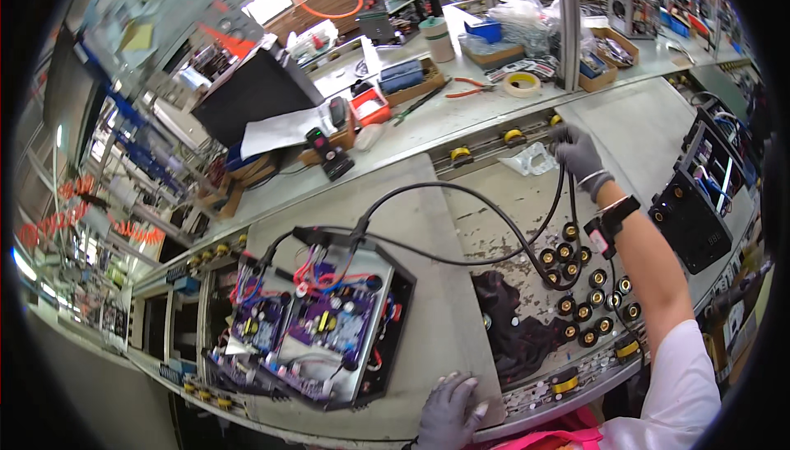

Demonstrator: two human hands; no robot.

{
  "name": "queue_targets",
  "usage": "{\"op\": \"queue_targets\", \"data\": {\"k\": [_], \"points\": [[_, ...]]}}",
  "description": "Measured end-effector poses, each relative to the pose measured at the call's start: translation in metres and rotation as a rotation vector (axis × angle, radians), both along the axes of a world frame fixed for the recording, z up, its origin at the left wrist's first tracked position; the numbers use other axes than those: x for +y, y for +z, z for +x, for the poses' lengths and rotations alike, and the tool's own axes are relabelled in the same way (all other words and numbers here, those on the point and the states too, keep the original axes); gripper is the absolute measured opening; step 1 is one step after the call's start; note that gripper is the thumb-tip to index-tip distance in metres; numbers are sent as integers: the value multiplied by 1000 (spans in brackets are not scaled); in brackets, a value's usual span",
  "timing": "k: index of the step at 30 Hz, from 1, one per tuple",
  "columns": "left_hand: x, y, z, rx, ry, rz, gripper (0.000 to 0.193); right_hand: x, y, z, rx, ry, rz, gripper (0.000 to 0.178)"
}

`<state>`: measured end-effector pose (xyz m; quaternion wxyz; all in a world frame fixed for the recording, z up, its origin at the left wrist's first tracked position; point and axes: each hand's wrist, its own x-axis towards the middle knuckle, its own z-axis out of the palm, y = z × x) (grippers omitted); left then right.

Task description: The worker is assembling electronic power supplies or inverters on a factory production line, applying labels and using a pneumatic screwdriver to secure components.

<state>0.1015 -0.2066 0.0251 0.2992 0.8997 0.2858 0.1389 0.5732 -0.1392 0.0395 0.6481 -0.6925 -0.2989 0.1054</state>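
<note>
My right hand (pixel 581 160), in a grey glove, is raised over the far side of the line with its fingers closed on a black cable (pixel 562 203). From there the cable hangs down in a loop and runs left to an opened electronic unit (pixel 329 326). That unit has purple circuit boards, red and blue wires and a black casing, and lies on a flat grey board (pixel 444 302). My left hand (pixel 448 410), also gloved, rests at the near edge of this board, its fingers apart and nothing in them.
Several round black parts with brass centres (pixel 583 312) lie right of the board, beside a dark crumpled cloth (pixel 514 326). Another black unit (pixel 699 195) stands at right. Along the back shelf are pliers (pixel 471 88), a tape roll (pixel 522 83) and a handheld scanner (pixel 329 155).
</note>
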Motion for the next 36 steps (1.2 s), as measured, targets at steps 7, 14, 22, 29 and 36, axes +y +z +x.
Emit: {"op": "queue_targets", "data": {"k": [7, 14, 22, 29, 36], "points": [[-18, 18, -32, -196, -17, -23, 37, 49, 181, -210, -687, 564, 26, 39], [-15, 13, -68, -131, 43, 120, 43, 59, 171, -404, -1036, 1359, -565, 45], [-5, 9, -89, -171, 150, 212, 41, -17, 135, -358, -635, 1127, -37, 32], [16, -6, -130, -207, 499, 372, 40, -122, 46, -283, -539, 863, -830, 31], [28, -46, -162, -209, 729, 615, 32, -139, -4, -294, -38, 898, -629, 32]]}}
